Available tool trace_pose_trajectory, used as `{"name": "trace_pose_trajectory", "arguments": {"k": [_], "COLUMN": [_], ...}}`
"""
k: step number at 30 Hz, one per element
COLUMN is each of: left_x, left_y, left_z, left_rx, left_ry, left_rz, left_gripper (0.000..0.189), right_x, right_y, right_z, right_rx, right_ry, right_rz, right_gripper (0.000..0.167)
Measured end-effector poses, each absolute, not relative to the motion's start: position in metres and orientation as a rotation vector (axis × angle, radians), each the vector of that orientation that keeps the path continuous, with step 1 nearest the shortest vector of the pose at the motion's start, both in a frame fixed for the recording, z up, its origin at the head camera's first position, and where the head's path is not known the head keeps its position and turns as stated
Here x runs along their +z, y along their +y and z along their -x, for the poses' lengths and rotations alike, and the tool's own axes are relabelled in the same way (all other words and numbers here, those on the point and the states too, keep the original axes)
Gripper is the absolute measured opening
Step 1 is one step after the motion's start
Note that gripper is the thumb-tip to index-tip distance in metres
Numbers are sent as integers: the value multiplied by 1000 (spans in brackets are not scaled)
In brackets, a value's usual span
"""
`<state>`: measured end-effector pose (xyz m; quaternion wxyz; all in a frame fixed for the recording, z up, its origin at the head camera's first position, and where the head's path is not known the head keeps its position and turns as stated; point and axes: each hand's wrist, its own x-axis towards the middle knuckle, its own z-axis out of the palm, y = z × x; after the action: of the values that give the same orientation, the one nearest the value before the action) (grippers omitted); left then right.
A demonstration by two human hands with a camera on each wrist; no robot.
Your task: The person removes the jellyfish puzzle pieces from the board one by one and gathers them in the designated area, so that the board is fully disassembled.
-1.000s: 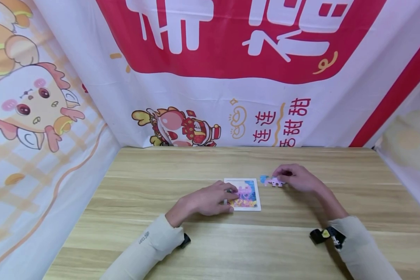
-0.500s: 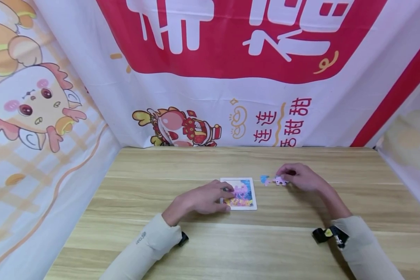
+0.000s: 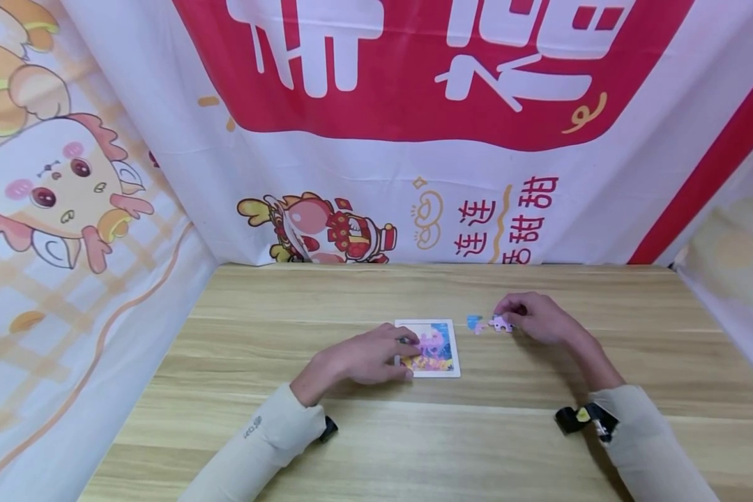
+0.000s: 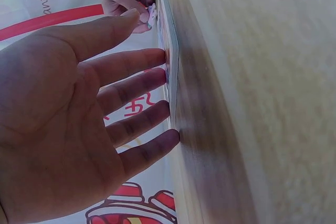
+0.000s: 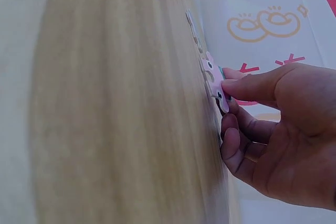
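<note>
A small jigsaw puzzle in a white frame (image 3: pixel 455 352) lies on the table, its picture pink, blue and yellow. My left hand (image 3: pixel 374 354) rests its fingertips on the left part of it. In the left wrist view the fingers (image 4: pixel 142 111) are spread and fairly straight, touching the puzzle board (image 4: pixel 172 51). To the right, my right hand (image 3: pixel 535 317) pinches a pink puzzle piece (image 5: pixel 214 80) between thumb and fingers, tilted close over the table. Another puzzle piece, blue and pink (image 3: pixel 475 323), lies just left of it.
The wooden table (image 3: pixel 389 439) reaches back to a white cloth (image 3: pixel 351 167) with red print, and a patterned cloth (image 3: pixel 69 209) hangs at the left. Black wrist cameras (image 3: pixel 571 420) sit at both sleeves.
The framed puzzle has slid slightly left together with my left hand. The right hand has shifted a little right with the pink piece, parting it from the blue and pink one.
</note>
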<state>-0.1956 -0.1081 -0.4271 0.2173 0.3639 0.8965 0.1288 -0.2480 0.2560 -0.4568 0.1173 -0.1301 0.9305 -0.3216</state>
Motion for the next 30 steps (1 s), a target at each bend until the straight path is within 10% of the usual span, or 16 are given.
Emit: {"name": "trace_pose_trajectory", "arguments": {"k": [30], "left_x": [-428], "left_y": [-104], "left_z": [196], "left_rx": [344], "left_ry": [2478], "left_rz": [-1019], "left_gripper": [51], "right_x": [-456], "right_y": [253], "right_z": [250], "right_rx": [-900], "right_ry": [2730], "right_rz": [362], "right_gripper": [18]}}
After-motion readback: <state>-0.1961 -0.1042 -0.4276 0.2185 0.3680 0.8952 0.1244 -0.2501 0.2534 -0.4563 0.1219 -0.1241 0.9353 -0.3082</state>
